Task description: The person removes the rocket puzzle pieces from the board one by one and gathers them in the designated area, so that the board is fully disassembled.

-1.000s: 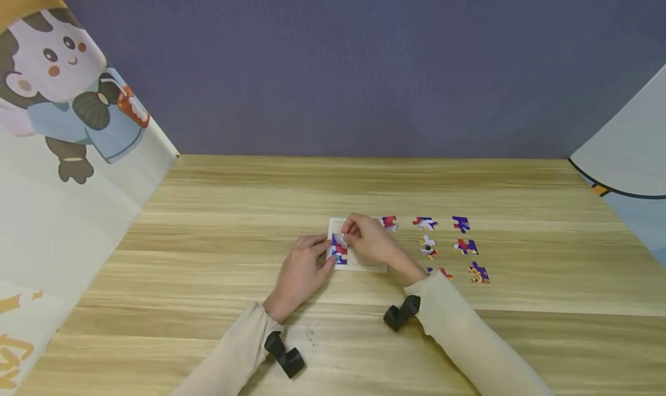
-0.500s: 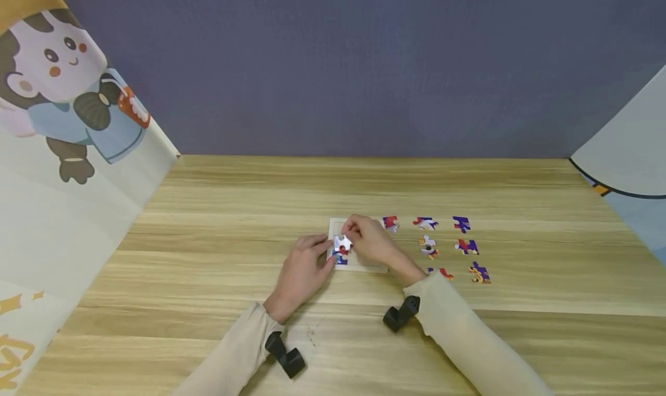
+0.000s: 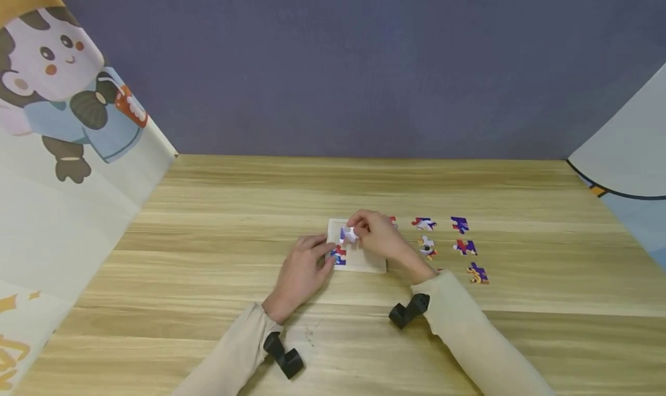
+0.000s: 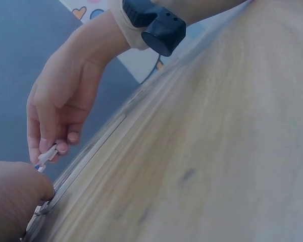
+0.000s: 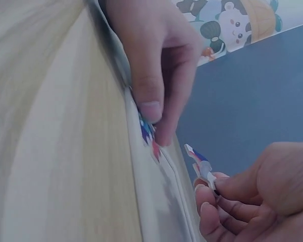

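A white puzzle tray [image 3: 368,262] lies flat on the wooden table. In its lower left corner sits a blue, red and purple puzzle piece [image 3: 340,256]. My left hand [image 3: 302,271] rests at the tray's left side, thumb and forefinger pressing at this piece and the frame; the right wrist view shows the thumb over the corner piece [image 5: 146,132]. My right hand [image 3: 382,237] pinches a white and purple puzzle piece [image 3: 350,234] between thumb and fingers. Both wrist views show that held piece [image 5: 202,164] raised and tilted above the tray.
Right of the tray lie several loose puzzle pieces, among them a white one [image 3: 427,245], a red and purple one [image 3: 465,247] and a yellow and purple one [image 3: 478,273]. Others are partly hidden behind my right hand and forearm. A dark wall [image 3: 364,66] rises behind the table.
My right hand has lifted the white and purple piece off the corner piece, moving slightly up and right and turning the piece. My left hand stays in place.
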`<action>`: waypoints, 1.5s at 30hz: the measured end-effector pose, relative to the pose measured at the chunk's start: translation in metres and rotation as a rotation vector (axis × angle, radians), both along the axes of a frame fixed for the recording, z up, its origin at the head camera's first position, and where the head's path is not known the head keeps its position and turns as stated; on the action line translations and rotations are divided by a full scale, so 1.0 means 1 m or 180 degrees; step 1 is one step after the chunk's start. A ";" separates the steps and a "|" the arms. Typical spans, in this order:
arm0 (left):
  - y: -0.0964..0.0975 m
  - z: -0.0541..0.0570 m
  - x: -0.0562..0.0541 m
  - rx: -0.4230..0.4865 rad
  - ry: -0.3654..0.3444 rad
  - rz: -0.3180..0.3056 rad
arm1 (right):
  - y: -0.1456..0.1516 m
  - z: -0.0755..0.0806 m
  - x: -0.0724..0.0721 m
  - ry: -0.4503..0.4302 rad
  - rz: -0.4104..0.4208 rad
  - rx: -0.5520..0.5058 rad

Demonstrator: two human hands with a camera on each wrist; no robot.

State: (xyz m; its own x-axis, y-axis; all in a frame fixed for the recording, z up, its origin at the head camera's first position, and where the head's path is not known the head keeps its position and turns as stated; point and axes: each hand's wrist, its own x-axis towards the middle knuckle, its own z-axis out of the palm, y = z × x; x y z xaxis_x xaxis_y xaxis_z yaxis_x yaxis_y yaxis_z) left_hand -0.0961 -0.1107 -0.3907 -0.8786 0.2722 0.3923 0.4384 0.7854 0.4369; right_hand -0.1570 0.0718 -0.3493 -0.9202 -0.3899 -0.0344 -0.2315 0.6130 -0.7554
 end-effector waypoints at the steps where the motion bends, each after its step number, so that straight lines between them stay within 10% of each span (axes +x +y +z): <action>1: 0.000 0.000 0.000 -0.0012 -0.0004 0.0002 | 0.002 0.001 0.000 0.0013 0.0009 0.0002; 45: 0.002 0.001 0.000 0.0012 -0.0079 0.0058 | 0.094 0.013 0.009 -0.0152 -0.0107 0.0258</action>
